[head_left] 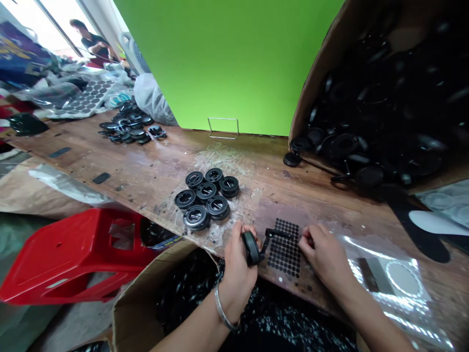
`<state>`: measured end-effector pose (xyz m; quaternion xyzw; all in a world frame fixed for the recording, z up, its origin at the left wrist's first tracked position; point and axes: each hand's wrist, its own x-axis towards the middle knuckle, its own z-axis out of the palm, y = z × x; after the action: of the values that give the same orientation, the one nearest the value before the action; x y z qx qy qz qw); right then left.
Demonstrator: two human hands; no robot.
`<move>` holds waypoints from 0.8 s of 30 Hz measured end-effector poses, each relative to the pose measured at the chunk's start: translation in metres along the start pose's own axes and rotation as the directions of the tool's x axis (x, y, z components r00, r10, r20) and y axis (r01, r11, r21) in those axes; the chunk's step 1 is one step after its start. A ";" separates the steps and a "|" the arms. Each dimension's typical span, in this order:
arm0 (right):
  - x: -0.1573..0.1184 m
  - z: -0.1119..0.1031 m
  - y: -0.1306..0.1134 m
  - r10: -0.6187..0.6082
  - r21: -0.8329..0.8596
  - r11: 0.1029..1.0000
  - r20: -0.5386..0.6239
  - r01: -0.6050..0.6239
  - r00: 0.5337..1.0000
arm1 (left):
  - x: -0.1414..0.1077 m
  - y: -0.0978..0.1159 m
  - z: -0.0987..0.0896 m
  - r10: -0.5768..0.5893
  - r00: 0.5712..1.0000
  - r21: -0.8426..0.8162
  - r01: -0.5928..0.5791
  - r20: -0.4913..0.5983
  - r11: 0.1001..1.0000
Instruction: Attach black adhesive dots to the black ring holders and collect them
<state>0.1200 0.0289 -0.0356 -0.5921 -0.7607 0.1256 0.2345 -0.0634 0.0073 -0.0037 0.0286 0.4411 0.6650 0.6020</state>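
Note:
My left hand grips a round black piece with a jointed folding arm, which looks like a folding stand base. Its arm reaches right, over a sheet of small black round stickers lying on the wooden table. At the sheet's right edge is my right hand, thumb and fingertips pinched together; whatever is between them is too small to make out. Left of the sheet, several round black discs with slotted centres sit in a cluster.
A green board stands behind, with a wire bracket at its foot. At right, a carton lies full of black parts. A black pile, red stool and open box are left. A person is far back.

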 end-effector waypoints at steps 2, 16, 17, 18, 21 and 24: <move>-0.004 -0.009 -0.013 -0.093 0.096 0.989 -0.187 0.113 0.978 | -0.001 -0.001 -0.001 0.015 1.000 0.012 -0.015 0.004 1.000; 0.000 -0.017 -0.060 -0.491 -0.084 0.871 -0.204 0.485 0.847 | -0.009 -0.011 -0.006 -0.020 0.999 0.163 0.024 -0.025 0.986; -0.001 -0.017 -0.059 -0.499 -0.093 0.866 -0.198 0.491 0.844 | -0.009 -0.011 -0.006 -0.036 0.999 0.156 0.040 -0.030 0.987; -0.004 -0.016 -0.059 -0.504 -0.097 0.864 -0.191 0.494 0.843 | -0.009 -0.010 -0.007 -0.046 0.998 0.142 0.050 -0.035 0.989; -0.018 -0.008 -0.060 -0.493 -0.101 0.870 -0.159 0.482 0.856 | -0.007 -0.008 -0.009 -0.056 0.998 0.061 0.058 -0.038 0.996; -0.034 0.005 -0.063 -0.468 -0.151 0.880 -0.120 0.450 0.875 | -0.004 -0.004 -0.010 -0.053 0.998 -0.005 0.053 -0.023 0.999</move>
<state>0.0714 -0.0201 -0.0174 -0.4152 -0.8654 -0.0249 0.2795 -0.0647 -0.0018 -0.0102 0.0081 0.4473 0.6501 0.6142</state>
